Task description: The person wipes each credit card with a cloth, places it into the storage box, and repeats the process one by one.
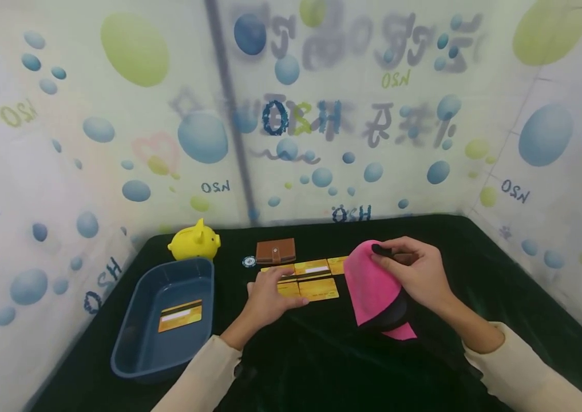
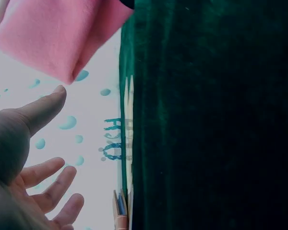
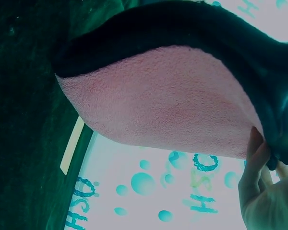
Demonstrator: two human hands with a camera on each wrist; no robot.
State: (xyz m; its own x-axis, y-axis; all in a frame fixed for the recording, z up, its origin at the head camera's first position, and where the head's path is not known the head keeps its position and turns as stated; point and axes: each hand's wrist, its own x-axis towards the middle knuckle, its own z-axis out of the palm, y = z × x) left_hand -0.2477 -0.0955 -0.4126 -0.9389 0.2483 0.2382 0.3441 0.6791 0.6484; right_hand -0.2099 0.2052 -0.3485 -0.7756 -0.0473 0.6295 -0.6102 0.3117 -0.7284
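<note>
My right hand (image 1: 422, 274) pinches a soft pink cloth item (image 1: 373, 283) with black edging by its top edge. In the right wrist view, the fuzzy pink panel (image 3: 158, 100) hangs below a thick black band (image 3: 173, 24), with the fingers at its corner. My left hand (image 1: 267, 297) appears over several yellow bank cards (image 1: 316, 289) laid edge to edge on the table. Its fingers and thumb are spread in the left wrist view and hold nothing; the cloth is just above the thumb there. The cloth hides part of the rightmost card.
A dark blue tub (image 1: 123, 343) stands at the left with one yellow card (image 1: 181, 316) in it. Behind it is a yellow piggy bank (image 1: 193, 243). A brown wallet (image 1: 276, 251) and a round chip (image 1: 249, 261) lie behind the cards on the dark green tablecloth (image 1: 321, 372).
</note>
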